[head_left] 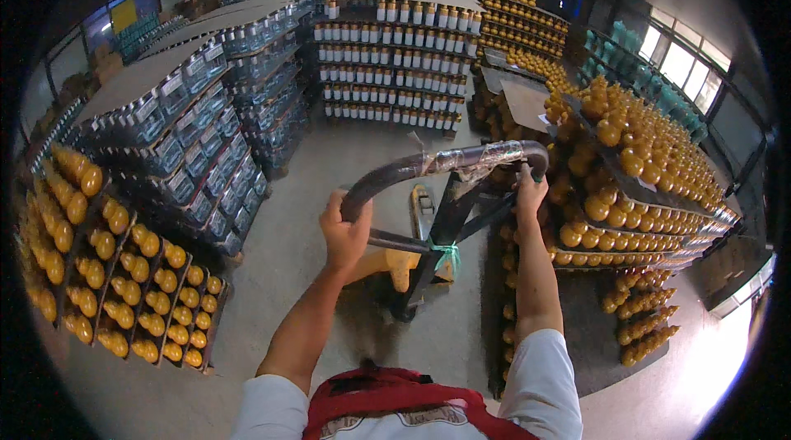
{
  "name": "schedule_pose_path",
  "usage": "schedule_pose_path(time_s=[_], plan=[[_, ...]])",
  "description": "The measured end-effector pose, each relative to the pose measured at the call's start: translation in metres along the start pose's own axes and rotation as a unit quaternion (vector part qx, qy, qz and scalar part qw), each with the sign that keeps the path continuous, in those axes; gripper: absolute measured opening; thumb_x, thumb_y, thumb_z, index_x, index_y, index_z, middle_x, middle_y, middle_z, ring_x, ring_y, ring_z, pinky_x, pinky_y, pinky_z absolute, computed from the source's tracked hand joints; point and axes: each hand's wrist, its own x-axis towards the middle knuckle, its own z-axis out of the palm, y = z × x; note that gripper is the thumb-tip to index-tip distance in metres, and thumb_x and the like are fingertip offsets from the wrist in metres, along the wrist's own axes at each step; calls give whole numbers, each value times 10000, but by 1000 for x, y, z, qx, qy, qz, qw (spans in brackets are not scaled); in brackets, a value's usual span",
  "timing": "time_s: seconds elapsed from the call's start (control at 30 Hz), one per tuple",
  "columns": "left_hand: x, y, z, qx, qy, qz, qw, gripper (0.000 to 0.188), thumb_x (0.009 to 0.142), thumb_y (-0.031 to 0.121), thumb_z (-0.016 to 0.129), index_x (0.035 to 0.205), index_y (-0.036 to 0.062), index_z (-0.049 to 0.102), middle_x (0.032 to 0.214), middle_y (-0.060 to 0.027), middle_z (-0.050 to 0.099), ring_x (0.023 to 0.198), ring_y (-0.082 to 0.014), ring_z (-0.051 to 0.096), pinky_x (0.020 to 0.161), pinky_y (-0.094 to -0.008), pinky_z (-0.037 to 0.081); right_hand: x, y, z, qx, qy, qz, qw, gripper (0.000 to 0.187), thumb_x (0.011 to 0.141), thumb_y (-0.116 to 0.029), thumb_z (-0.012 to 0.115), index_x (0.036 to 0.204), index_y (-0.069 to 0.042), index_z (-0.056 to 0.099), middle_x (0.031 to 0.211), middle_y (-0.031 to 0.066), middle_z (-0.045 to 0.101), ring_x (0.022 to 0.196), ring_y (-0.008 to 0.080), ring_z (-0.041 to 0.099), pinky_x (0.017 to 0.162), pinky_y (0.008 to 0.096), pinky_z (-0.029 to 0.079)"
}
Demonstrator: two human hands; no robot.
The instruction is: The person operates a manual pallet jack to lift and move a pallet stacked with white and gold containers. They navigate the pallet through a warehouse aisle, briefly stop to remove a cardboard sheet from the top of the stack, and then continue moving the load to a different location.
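Both my arms reach forward to the black looped handle [395,172] of a hand pallet truck. My left hand [344,230] is wrapped round the handle's left side, and my right hand [530,190] grips its right side, with a bit of green on a finger. Clear tape is wound round the top bar. Below the loop, the dark shaft [445,222] runs down to the truck's yellow body [400,267], and a teal strip [446,257] is tied round it. A grey and yellow lever [423,209] shows beside the shaft.
Tiered gourd-shaped amber bottles [124,292] stand at the left, and more amber bottles [634,184] rise close by my right arm. Stacked clear glass jars [198,135] line the left. White-and-amber bottles [395,53] fill tiers straight ahead. Grey floor [329,152] lies between the stacks.
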Motion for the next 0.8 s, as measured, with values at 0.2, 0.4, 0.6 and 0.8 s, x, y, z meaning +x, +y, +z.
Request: schedule_pose_path(time_s=[0.2,0.4,0.6,0.8], plan=[[102,-99,30,-40,-5,-75,996,108,819,76,623,794,38,524,589,4,529,471,-74,499,436,-246,413,89,89,115,-44,18,-122,991,155,836,-161,619,792,-28,551,603,2,500,506,99,487,469,253,414],[197,-189,67,-80,14,-108,991,141,805,75,635,762,30,510,614,0,505,490,-69,508,435,-238,408,153,123,221,0,-37,-40,999,153,819,-142,612,855,0,569,596,-2,497,514,89,474,480,261,386],[285,-280,94,-28,15,-102,994,109,837,128,617,807,51,545,549,11,525,437,-77,483,427,-227,378,212,157,325,5,-63,-19,998,150,835,-144,603,881,-4,574,632,11,513,517,89,496,473,277,431],[371,-372,123,-2,14,-82,997,125,835,143,622,795,52,546,530,10,523,439,-82,498,430,-230,388,264,192,417,-9,-42,0,999,145,838,-146,608,886,-13,577,654,4,524,526,80,489,473,277,417]])
